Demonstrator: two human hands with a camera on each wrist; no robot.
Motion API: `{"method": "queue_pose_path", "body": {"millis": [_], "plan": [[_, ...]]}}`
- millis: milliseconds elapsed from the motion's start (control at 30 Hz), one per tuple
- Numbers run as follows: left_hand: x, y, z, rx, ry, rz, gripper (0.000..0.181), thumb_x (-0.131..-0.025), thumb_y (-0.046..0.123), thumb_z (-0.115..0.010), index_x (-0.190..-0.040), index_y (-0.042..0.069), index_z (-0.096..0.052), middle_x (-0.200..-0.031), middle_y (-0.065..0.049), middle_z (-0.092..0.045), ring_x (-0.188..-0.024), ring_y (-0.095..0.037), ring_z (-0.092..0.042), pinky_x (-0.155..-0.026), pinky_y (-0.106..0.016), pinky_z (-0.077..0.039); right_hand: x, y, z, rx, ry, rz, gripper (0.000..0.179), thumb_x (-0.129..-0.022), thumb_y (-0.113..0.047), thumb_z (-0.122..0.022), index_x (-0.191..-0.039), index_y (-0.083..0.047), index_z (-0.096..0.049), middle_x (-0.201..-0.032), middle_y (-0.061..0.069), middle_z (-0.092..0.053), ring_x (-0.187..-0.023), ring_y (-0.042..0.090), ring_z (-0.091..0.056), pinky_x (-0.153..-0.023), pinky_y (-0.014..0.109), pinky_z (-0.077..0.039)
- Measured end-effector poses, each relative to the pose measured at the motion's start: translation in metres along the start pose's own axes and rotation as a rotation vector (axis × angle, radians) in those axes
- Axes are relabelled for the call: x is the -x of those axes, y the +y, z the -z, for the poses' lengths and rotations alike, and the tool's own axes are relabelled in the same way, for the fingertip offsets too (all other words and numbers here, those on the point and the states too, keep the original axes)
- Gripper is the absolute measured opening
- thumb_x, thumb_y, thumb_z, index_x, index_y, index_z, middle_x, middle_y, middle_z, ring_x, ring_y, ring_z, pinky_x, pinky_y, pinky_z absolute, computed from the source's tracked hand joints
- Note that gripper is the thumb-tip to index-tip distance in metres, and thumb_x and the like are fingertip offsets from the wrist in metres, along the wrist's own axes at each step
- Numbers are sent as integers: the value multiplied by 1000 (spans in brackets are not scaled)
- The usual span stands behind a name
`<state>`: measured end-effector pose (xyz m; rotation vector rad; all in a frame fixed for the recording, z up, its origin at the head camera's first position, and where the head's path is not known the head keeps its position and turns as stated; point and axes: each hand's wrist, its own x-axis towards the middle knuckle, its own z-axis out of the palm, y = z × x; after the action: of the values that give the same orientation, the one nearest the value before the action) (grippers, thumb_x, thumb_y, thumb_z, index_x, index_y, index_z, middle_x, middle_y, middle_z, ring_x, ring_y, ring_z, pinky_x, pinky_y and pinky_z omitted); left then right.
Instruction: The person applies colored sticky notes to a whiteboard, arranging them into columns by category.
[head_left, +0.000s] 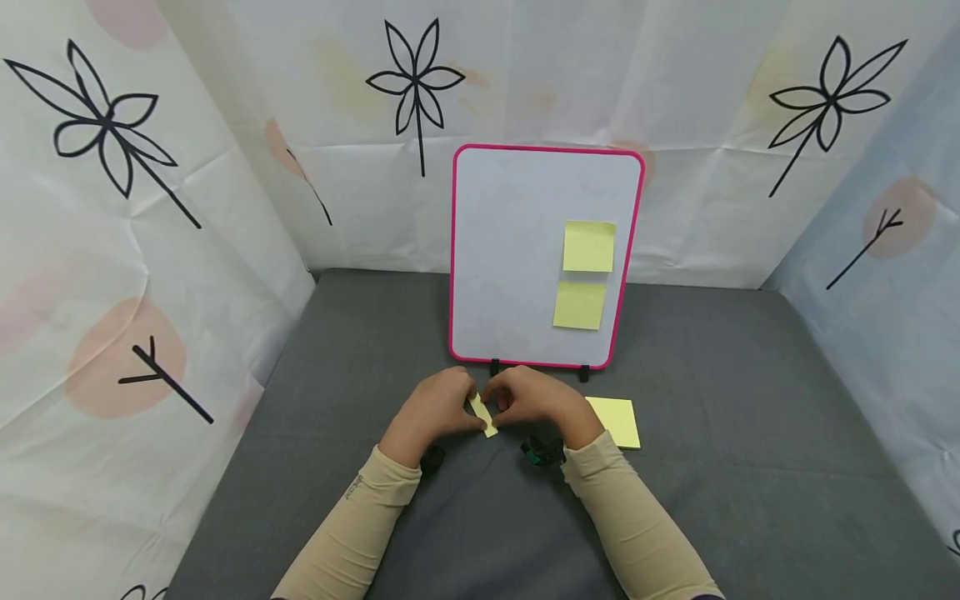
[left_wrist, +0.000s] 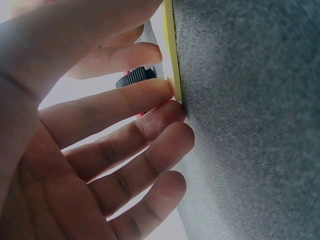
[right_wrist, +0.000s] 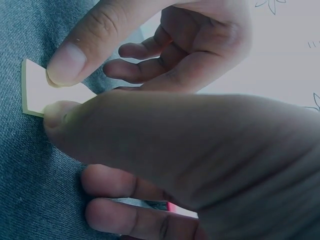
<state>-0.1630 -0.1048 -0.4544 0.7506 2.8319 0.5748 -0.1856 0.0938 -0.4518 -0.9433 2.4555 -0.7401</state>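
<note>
Whiteboard (head_left: 517,250) (with two notes (head_left: 589,247)) beyond strip (head_left: 482,412), pad (head_left: 617,422) partly behind right wrist (head_left: 582,427).

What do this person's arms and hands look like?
The left hand and right hand are bare. Beige sleeves cover both forearms, the left bearing small dark lettering near its cuff. A dark device shows at each wrist, the right one partly green.

From here I can't see the whole yellow strip (head_left: 482,415) at mid-frame: fingers of the left hand (head_left: 442,404) and right hand (head_left: 538,396) cover parts of it, and the left wrist view loses it past the top edge. The right wrist hides the left side of the yellow pad (head_left: 617,422). Tiny print (head_left: 353,487) on the left sleeve (head_left: 360,521) is unreadable; that sleeve leaves at the bottom.
</note>
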Motion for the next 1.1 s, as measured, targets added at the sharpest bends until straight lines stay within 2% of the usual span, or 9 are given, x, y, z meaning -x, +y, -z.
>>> {"method": "queue_pose_path", "body": {"millis": [800, 1100], "plan": [[-1, -1, 0, -18, -7, 2, 29, -70, 32, -88, -68, 20, -62, -70, 6, -52, -59, -9, -47, -52, -26, -40, 0, -1, -1, 0, -8, 8, 30, -80, -12, -80, -109, -12, -72, -82, 2, -66, -70, 10, -57, -64, 26, -49], [-1, 0, 1, -23, -8, 6, 26, -72, 31, -87, -73, 16, -66, -72, 5, -52, -60, -10, -47, -53, -26, -40, -1, -2, 1, 6, -10, -7, 26, -83, -13, -77, -109, -12, -72, -81, -2, -64, -71, 9, -57, -65, 26, -50]]}}
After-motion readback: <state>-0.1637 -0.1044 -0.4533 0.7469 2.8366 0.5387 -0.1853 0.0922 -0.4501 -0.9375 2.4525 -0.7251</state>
